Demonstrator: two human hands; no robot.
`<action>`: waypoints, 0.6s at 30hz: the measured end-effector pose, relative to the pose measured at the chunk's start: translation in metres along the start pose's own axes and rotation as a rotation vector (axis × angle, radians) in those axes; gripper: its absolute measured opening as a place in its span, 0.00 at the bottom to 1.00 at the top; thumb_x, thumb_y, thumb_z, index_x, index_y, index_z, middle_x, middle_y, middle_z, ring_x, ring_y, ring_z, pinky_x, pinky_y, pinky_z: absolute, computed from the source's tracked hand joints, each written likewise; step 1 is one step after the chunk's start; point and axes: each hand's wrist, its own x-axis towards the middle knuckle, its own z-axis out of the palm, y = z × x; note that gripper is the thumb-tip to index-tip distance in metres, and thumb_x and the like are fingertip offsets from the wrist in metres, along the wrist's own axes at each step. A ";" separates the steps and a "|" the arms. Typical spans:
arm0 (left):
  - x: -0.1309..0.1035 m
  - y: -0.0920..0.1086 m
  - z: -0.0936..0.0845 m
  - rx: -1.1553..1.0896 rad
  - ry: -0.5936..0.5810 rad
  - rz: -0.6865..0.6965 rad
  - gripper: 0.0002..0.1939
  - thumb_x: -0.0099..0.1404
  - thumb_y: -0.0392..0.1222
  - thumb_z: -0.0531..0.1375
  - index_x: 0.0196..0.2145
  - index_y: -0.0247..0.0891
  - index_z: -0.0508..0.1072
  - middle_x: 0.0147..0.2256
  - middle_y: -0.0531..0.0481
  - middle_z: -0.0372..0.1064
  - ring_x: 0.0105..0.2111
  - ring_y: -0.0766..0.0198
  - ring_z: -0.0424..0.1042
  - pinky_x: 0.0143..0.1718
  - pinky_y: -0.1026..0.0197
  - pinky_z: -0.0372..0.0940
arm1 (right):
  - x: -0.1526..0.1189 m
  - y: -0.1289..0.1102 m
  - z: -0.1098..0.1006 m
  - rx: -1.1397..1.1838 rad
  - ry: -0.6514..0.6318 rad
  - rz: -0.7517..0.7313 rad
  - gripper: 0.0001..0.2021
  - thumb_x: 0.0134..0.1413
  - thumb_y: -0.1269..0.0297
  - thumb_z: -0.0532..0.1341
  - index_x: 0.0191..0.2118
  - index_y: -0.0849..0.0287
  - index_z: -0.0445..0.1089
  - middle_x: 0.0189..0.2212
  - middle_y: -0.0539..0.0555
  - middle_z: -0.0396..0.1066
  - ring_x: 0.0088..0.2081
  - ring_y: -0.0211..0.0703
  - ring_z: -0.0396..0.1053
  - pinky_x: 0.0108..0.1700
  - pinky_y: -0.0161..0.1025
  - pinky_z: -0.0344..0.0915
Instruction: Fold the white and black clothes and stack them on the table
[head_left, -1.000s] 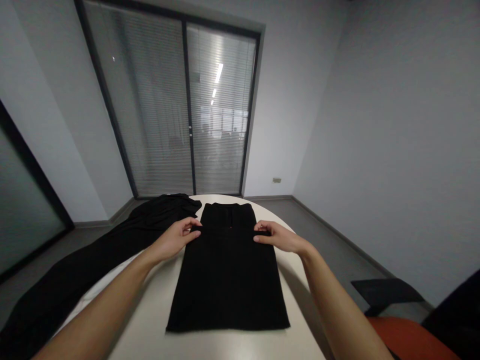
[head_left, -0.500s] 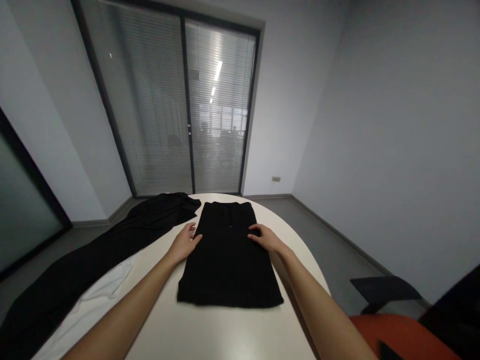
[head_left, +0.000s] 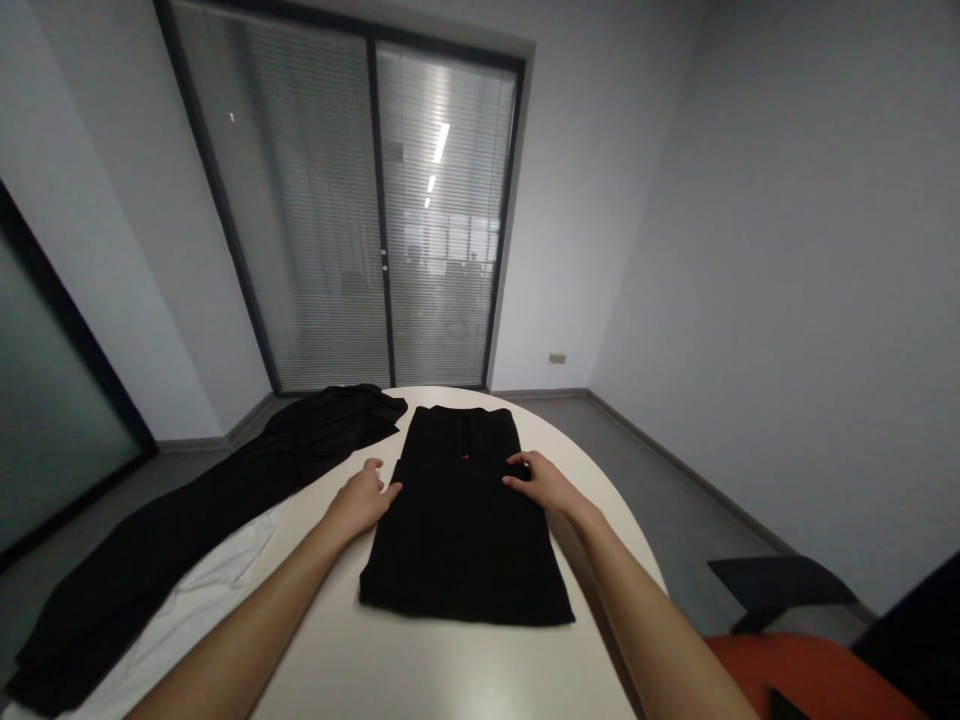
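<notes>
A black garment [head_left: 465, 540] lies flat and folded on the pale round table [head_left: 420, 670], its narrower end away from me and a small red mark near its upper middle. My left hand [head_left: 364, 500] is at the garment's left edge, fingers apart, the thumb reaching the cloth and nothing held. On the right side, my right hand [head_left: 541, 482] rests its fingertips on the garment's edge, with thumb and fingers spread.
More black clothing [head_left: 247, 470] stretches along the table's left side, over a white cloth [head_left: 202, 600]. An orange chair [head_left: 795, 670] with a black armrest stands at the lower right. Behind the table are a glass partition with blinds and grey walls.
My left hand has moved slightly down and away from the garment's edge, its fingers now more off the cloth. The whole view has shifted a little; the garment looks nearly the same.
</notes>
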 end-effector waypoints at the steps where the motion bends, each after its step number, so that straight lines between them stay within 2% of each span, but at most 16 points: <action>1: -0.006 0.003 -0.005 0.045 -0.007 -0.018 0.33 0.59 0.55 0.63 0.55 0.32 0.64 0.40 0.37 0.75 0.41 0.47 0.76 0.39 0.55 0.65 | -0.003 0.001 -0.002 -0.031 0.021 0.061 0.26 0.51 0.47 0.67 0.50 0.59 0.70 0.47 0.61 0.71 0.47 0.50 0.71 0.49 0.42 0.64; 3: -0.019 0.007 -0.012 0.107 -0.059 -0.043 0.37 0.58 0.62 0.61 0.55 0.31 0.65 0.39 0.35 0.75 0.40 0.45 0.76 0.37 0.54 0.64 | -0.008 0.002 -0.005 -0.057 -0.002 0.203 0.32 0.47 0.37 0.65 0.48 0.60 0.70 0.43 0.62 0.73 0.44 0.53 0.72 0.45 0.43 0.64; 5: -0.031 0.010 -0.016 0.047 -0.157 -0.045 0.40 0.58 0.66 0.59 0.57 0.31 0.62 0.36 0.39 0.75 0.34 0.49 0.76 0.33 0.56 0.63 | -0.011 0.003 -0.007 -0.035 -0.068 0.280 0.34 0.45 0.32 0.64 0.44 0.60 0.70 0.40 0.62 0.74 0.43 0.55 0.73 0.43 0.43 0.64; 7: -0.040 0.012 -0.017 -0.123 -0.232 -0.033 0.43 0.57 0.66 0.59 0.58 0.31 0.58 0.31 0.46 0.73 0.27 0.55 0.73 0.27 0.59 0.61 | -0.012 0.003 -0.008 0.003 -0.101 0.269 0.30 0.46 0.36 0.65 0.42 0.60 0.70 0.40 0.62 0.74 0.43 0.55 0.73 0.42 0.43 0.64; 9: -0.048 0.013 -0.018 -0.306 -0.277 -0.026 0.44 0.56 0.63 0.62 0.60 0.31 0.56 0.31 0.50 0.71 0.26 0.60 0.71 0.26 0.62 0.59 | -0.013 0.001 -0.009 0.063 -0.090 0.221 0.27 0.48 0.42 0.67 0.44 0.60 0.68 0.40 0.61 0.74 0.42 0.52 0.72 0.41 0.41 0.65; 12: -0.059 0.015 -0.023 -0.480 -0.390 -0.026 0.48 0.54 0.58 0.66 0.65 0.39 0.50 0.44 0.44 0.72 0.31 0.62 0.73 0.27 0.63 0.61 | -0.016 -0.003 -0.012 0.205 -0.130 0.156 0.28 0.51 0.48 0.67 0.51 0.60 0.62 0.37 0.56 0.73 0.37 0.46 0.72 0.38 0.40 0.66; 15: -0.067 0.015 -0.028 -0.501 -0.498 0.005 0.54 0.53 0.55 0.68 0.69 0.47 0.44 0.59 0.38 0.63 0.38 0.58 0.75 0.27 0.63 0.63 | -0.020 -0.007 -0.017 0.360 -0.232 0.135 0.32 0.49 0.51 0.69 0.55 0.58 0.58 0.35 0.52 0.71 0.34 0.43 0.70 0.34 0.38 0.66; 17: -0.069 0.012 -0.029 -0.440 -0.470 0.043 0.52 0.53 0.54 0.68 0.69 0.49 0.47 0.61 0.39 0.63 0.42 0.53 0.76 0.29 0.60 0.67 | -0.022 -0.009 -0.018 0.422 -0.263 0.147 0.35 0.46 0.53 0.71 0.57 0.55 0.55 0.36 0.51 0.70 0.33 0.41 0.70 0.31 0.36 0.66; 18: -0.068 0.010 -0.027 -0.383 -0.410 0.068 0.50 0.53 0.53 0.68 0.68 0.48 0.50 0.59 0.40 0.66 0.45 0.51 0.75 0.31 0.58 0.69 | -0.023 -0.009 -0.018 0.433 -0.262 0.160 0.37 0.46 0.53 0.71 0.57 0.55 0.54 0.37 0.51 0.70 0.33 0.41 0.69 0.29 0.35 0.65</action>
